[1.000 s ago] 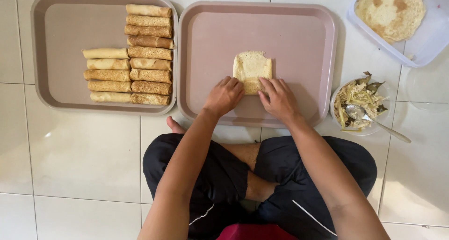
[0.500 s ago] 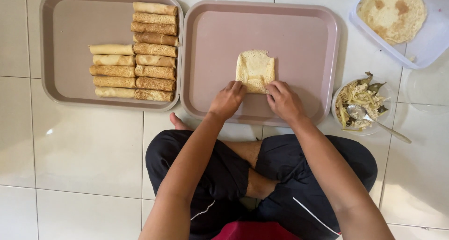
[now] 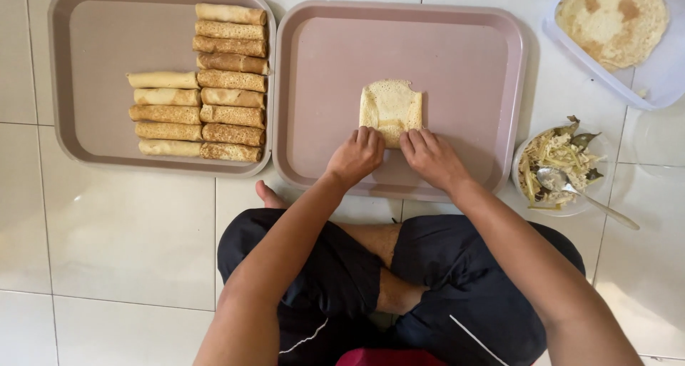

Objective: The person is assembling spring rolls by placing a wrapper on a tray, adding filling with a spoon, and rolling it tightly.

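From above, both hands press on the near edge of a folded crepe (image 3: 390,108) lying mid-tray (image 3: 492,66): left hand (image 3: 354,156) and right hand (image 3: 430,157) curled, fingertips tucking it. This looks like the rolling step; next it seemingly wants an even, snug push away. Finished rolls (image 3: 202,115) fill the other tray (image 3: 85,66); filling bowl (image 3: 560,168) sits right.

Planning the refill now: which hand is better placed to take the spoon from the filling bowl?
Right, probably. The right hand rests on the folded crepe nearer the spoon in the bowl; the left hand would cross over.
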